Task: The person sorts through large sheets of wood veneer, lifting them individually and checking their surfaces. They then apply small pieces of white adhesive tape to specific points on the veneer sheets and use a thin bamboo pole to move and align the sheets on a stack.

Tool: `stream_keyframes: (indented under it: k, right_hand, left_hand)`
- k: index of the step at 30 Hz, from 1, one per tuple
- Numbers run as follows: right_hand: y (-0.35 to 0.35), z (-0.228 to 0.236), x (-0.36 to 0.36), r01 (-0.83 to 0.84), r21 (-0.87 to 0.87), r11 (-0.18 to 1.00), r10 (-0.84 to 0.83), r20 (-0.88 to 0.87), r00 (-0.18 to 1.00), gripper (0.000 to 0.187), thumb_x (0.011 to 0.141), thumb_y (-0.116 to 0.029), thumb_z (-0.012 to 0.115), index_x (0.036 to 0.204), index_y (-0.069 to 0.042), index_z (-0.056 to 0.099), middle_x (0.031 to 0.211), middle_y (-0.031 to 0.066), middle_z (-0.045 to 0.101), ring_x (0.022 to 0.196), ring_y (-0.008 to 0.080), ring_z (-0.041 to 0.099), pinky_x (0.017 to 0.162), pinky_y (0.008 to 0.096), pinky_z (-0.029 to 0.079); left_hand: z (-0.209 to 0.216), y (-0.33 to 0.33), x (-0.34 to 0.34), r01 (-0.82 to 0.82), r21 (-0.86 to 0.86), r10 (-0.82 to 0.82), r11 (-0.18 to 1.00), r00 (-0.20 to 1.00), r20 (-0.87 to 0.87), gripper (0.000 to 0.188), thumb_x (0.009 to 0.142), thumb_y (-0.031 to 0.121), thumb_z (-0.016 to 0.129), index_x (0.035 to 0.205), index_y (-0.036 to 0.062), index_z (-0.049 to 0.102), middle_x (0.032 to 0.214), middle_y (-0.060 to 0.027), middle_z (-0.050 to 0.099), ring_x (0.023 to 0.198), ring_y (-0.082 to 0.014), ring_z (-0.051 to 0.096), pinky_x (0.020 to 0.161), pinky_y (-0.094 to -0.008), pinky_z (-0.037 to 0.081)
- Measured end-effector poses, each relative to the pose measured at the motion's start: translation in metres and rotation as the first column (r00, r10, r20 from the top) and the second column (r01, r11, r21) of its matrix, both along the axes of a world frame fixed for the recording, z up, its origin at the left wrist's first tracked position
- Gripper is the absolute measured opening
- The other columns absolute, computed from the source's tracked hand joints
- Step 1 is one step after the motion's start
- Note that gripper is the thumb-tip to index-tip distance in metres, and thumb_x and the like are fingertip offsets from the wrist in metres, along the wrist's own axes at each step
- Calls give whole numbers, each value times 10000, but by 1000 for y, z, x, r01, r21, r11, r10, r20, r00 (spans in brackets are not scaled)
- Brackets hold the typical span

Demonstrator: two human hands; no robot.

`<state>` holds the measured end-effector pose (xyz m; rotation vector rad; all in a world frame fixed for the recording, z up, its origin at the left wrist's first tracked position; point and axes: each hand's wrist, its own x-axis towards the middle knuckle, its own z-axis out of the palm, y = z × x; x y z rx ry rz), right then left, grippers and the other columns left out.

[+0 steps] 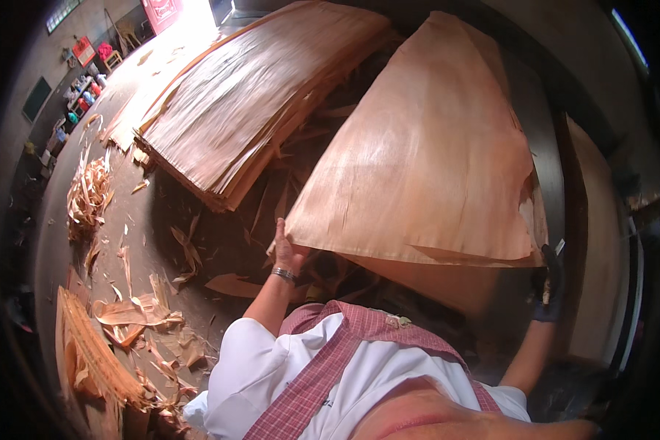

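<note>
A large, thin wood veneer sheet (425,154) stretches away in front of me, its near edge lifted and its right edge ragged. My left hand (290,255), bare with a band at the wrist, is closed on the sheet's near left corner, thumb on top. At the near right corner is my right hand (547,282) in a dark glove, its fingers closed. A slim light-brown piece shows in that glove, too small and dark to name. Whether the glove also grips the sheet's corner is hidden in shadow. Below the near edge, more veneer (433,282) shows.
A thick stack of veneer sheets (249,95) lies to the far left. Curled wood shavings (89,191) and torn veneer scraps (143,312) litter the floor at left. Along the right stands a pale panel (598,242). A shelf with coloured items (84,95) is by the left wall.
</note>
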<state>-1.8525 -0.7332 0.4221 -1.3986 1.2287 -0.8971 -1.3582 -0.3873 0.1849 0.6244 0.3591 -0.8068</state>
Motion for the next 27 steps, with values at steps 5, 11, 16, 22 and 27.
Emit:
stream_keyframes:
  k: [5,11,16,22,27]
  right_hand:
    - [13,-30,-83,63,6,998,-63,70,996,410,1016,-162,451,1385,17,439,1338,105,501,1210,175,490,1033,291,389]
    - [49,-128,-251,152,110,982,-156,29,987,570,942,-182,580,1435,11,368,1375,84,472,1181,185,499,975,277,415]
    - [39,-207,-330,165,-33,986,-166,-2,986,626,886,-228,676,1409,1,418,1277,85,563,1080,198,564,890,276,461]
    - [-43,-232,-320,95,207,974,-75,-103,992,629,830,-390,720,1267,28,547,1137,140,631,1024,210,578,875,341,461]
    - [-132,-232,-321,187,131,974,-132,-346,929,647,841,-509,675,1236,-5,583,1054,100,651,881,183,593,777,337,497]
  left_hand:
    - [-26,36,-54,-108,11,103,994,973,207,560,946,470,498,1303,39,514,1256,-123,599,1141,-275,586,992,-460,458]
    - [16,56,-185,-93,422,27,902,987,160,428,963,405,528,1273,111,547,1243,-35,612,1120,-239,588,968,-423,475]
    - [-29,40,-220,-29,295,-37,955,976,214,323,964,345,541,1200,130,582,1227,-35,615,1152,-227,569,952,-442,479]
    - [-50,-73,-178,251,246,-324,936,888,327,153,968,290,534,868,175,526,708,59,544,672,-107,545,615,-333,482]
    - [-65,-185,-146,419,151,-434,895,743,509,271,950,302,559,718,193,473,571,91,434,528,-68,437,499,-287,423]
